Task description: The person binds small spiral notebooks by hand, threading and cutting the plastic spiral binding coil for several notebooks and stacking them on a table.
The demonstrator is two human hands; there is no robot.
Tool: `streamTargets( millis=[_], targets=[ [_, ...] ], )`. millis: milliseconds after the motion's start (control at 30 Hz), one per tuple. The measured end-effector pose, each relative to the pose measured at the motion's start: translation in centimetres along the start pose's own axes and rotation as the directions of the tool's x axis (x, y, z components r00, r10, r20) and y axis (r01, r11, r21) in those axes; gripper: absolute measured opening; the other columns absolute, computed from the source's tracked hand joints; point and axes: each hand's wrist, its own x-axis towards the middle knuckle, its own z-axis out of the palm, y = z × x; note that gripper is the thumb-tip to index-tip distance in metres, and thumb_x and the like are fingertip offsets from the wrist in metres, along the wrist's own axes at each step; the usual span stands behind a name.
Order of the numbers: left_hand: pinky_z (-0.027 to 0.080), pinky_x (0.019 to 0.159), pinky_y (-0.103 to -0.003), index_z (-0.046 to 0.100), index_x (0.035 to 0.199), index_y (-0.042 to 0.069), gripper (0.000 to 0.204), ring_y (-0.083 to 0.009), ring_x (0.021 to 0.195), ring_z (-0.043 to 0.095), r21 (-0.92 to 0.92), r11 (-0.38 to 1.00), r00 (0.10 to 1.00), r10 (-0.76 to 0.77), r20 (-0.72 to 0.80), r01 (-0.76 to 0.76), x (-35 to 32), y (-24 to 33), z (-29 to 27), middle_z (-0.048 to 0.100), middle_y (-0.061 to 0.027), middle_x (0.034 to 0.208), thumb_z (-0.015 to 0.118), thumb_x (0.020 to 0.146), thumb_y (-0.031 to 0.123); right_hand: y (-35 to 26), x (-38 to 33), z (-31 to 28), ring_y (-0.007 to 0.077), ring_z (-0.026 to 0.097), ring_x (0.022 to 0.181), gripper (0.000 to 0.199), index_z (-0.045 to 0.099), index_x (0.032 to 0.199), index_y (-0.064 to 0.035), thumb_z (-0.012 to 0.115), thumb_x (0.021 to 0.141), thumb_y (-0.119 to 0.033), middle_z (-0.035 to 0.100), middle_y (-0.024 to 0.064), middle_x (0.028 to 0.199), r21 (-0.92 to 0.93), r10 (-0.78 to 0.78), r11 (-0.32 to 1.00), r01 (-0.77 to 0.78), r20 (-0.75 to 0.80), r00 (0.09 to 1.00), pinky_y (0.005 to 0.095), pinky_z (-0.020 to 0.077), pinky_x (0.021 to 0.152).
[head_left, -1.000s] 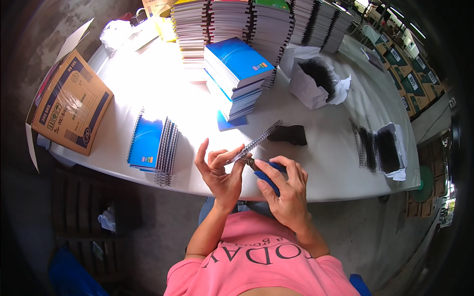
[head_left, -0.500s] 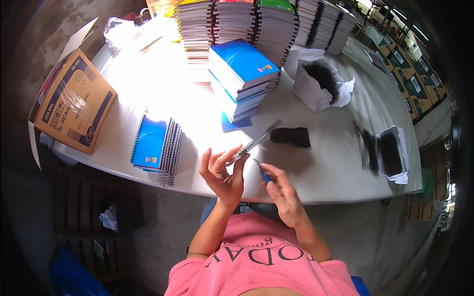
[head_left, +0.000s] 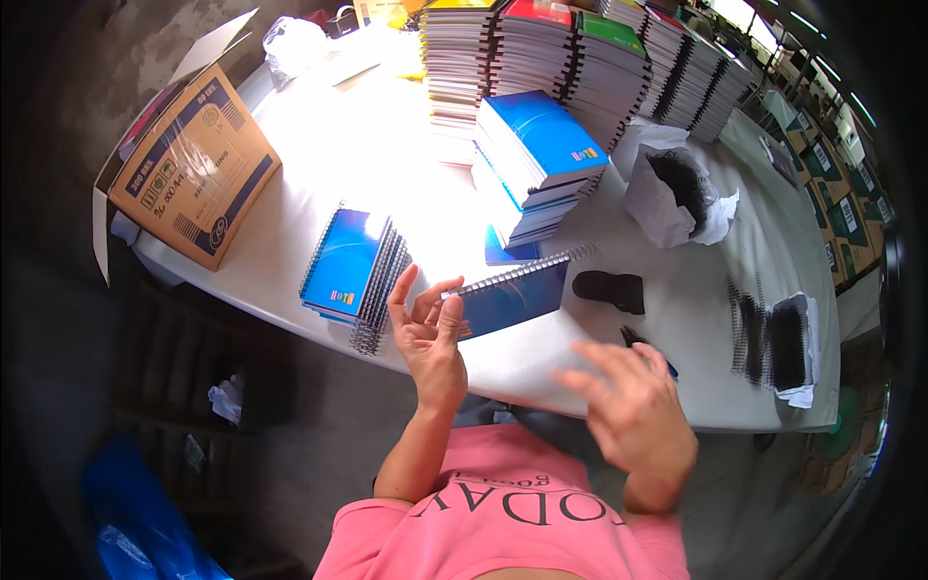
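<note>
My left hand holds a blue spiral notebook by its near left corner, thumb on the cover, other fingers partly raised. The notebook is tilted over the table's front part, its wire coil along the upper edge and sticking out past the far end. My right hand, blurred, is off to the right with its fingers apart and nothing visible between them. Just beyond its knuckles is a blue-and-black hand tool, partly hidden by the hand. A dark, rounded flat piece lies behind the tool.
Coil-bound blue notebooks lie stacked on the left, near an open carton. Another blue stack stands before tall notebook piles. To the right are a paper-wrapped bundle of black coils and more coils on paper.
The notebook has swung round so its blue cover shows. My right hand has moved right, away from the coil; the tool it held is now beyond its fingers. The view has shifted.
</note>
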Motion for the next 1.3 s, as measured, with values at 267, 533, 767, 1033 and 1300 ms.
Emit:
streamTargets(
  millis=[267, 533, 767, 1033, 1300],
  targets=[
    [0.048, 0.056, -0.016, 0.036, 0.131, 0.009, 0.052, -0.0039, 0.076, 0.057, 0.023, 0.999, 0.998, 0.041, -0.05, -0.04, 0.0, 1.5, -0.3, 0.065, -0.0098, 0.103, 0.065, 0.088, 0.01, -9.4, 5.0, -5.9, 0.0215, 0.061, 0.075, 0.027, 0.065, 0.087, 0.0047, 0.06, 0.07, -0.015, 0.065, 0.0187, 0.092, -0.5, -0.395, 0.832, 0.238, -0.236, 0.888, 0.036, 0.0459, 0.061],
    [0.047, 0.086, -0.026, 0.03, 0.137, 0.008, 0.05, -0.0127, 0.101, 0.057, -0.077, 0.985, 0.987, 0.159, 0.01, -0.158, 0.6, 2.2, -1.5, 0.06, -0.0117, 0.114, 0.054, 0.093, 0.005, -11.8, 8.7, -1.9, 0.0134, 0.057, 0.062, 0.02, 0.066, 0.076, 0.004, 0.065, 0.065, -0.012, 0.06, 0.01, 0.069, -0.63, -0.323, 0.75, 0.203, -0.08, 0.943, 0.0326, 0.043, 0.046],
    [0.051, 0.082, -0.025, 0.04, 0.127, 0.005, 0.039, -0.0119, 0.093, 0.058, -0.006, 0.904, 0.873, 0.411, -0.262, -0.427, 3.3, 7.0, -6.2, 0.05, -0.0056, 0.113, 0.052, 0.091, -0.005, -2.1, 17.6, -3.0, 0.0268, 0.058, 0.105, 0.041, 0.057, 0.121, -0.0085, 0.06, 0.087, -0.031, 0.061, 0.0152, 0.108, 0.112, -0.113, 0.983, 0.145, -0.254, 0.961, 0.0423, 0.0459, 0.089],
    [0.052, 0.074, -0.018, 0.044, 0.123, 0.005, 0.035, -0.0095, 0.094, 0.058, 0.001, 0.856, 0.825, 0.499, -0.266, -0.518, 6.0, 10.3, -7.8, 0.052, -0.0077, 0.113, 0.051, 0.09, -0.007, -3.7, 23.9, 3.8, 0.0313, 0.053, 0.114, 0.086, 0.035, 0.14, -0.013, 0.078, 0.071, -0.042, 0.051, 0.0185, 0.124, 0.874, -0.174, 0.415, 0.252, -0.196, 0.965, 0.0447, 0.0494, 0.09],
    [0.049, 0.086, -0.026, 0.048, 0.121, 0.008, 0.039, -0.0163, 0.106, 0.056, 0.43, 0.712, 0.814, 0.572, 0.101, -0.555, 8.7, 13.4, -9.3, 0.053, -0.0106, 0.12, 0.066, 0.086, 0.007, -7.7, 21.6, 1.1, 0.0279, 0.058, 0.11, 0.083, 0.032, 0.142, -0.03, 0.077, 0.072, -0.023, 0.055, 0.0158, 0.122, 0.206, -0.542, 0.754, 0.624, -0.344, 0.767, 0.0436, 0.0427, 0.091]
  ],
)
